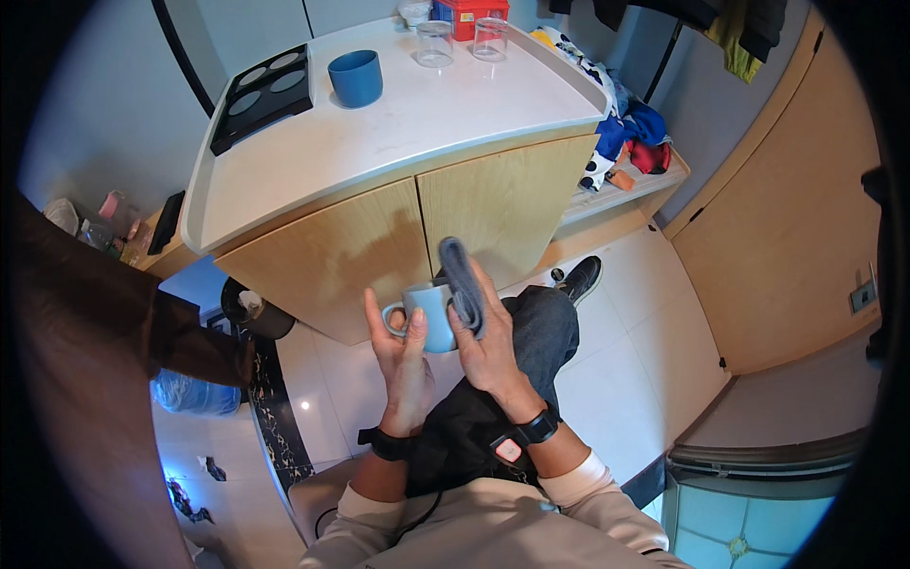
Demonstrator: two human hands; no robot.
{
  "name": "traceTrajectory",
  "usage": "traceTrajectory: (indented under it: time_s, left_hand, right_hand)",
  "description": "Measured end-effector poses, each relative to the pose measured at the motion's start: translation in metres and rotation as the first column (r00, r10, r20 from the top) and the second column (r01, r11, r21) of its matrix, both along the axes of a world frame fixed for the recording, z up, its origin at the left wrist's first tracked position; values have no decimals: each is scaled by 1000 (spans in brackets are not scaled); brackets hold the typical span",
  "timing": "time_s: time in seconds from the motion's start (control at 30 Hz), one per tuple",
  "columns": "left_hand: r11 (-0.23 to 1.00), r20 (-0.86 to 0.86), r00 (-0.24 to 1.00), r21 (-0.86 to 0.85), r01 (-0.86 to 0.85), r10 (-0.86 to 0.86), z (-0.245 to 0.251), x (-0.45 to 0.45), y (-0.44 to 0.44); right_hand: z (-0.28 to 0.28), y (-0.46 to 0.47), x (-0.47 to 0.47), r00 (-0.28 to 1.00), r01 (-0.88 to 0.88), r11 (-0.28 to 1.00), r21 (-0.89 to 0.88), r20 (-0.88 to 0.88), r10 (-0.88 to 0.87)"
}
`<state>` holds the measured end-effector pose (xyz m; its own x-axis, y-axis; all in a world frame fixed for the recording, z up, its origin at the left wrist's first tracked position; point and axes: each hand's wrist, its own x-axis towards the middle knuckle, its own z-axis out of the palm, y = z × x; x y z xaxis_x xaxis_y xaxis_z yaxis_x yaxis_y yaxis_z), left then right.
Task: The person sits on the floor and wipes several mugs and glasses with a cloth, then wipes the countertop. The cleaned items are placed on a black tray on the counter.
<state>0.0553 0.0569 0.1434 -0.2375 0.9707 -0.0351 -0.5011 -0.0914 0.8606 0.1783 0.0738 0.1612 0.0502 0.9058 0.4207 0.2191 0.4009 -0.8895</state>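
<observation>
A light blue mug [439, 328] is held above my lap, its handle towards the left. My left hand [404, 355] grips it from below and at the handle side, thumb on the mug's wall. In my right hand [490, 348] is a folded grey cloth [463, 284], pinched between thumb and fingers against the mug's right side. Part of the mug's rim and the right fingertips are hidden behind the cloth. Beyond, on the white countertop [455, 107], a larger blue ceramic cup [357, 80] stands upright.
Two clear glasses [434, 44] rest near the counter's back, before a red box [478, 16]. A black panel with round discs [269, 92] lies at the left. Below are wooden cabinet doors [498, 206] and a dark trash bin [257, 310]. Clothes [633, 135] heap on a shelf to the right.
</observation>
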Motion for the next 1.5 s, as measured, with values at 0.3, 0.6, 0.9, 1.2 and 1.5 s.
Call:
traceTrajectory:
  time_s: [0.3,0.6,0.9,1.2,1.5]
  left_hand:
    - [961,442,885,-152,233,-145,-9,-21,11]
    - [981,420,895,-55,188,-148,-12,5,-2]
    - [928,590,753,-17,373,-292,-10,-24,5]
    - [987,488,864,-34,158,-122,0,2,0]
    - [998,-106,993,2,57,-57,-12,-6,10]
  right_hand:
    - [-3,-47,-19,907,-202,960,196,407,108]
    - [15,-1,-13,946,-116,979,166,320,58]
    - [-6,-64,-29,887,-169,950,264,460,30]
    - [4,5,-11,968,-228,957,-178,-142,205]
    - [3,-2,-18,999,24,991,134,-46,-18]
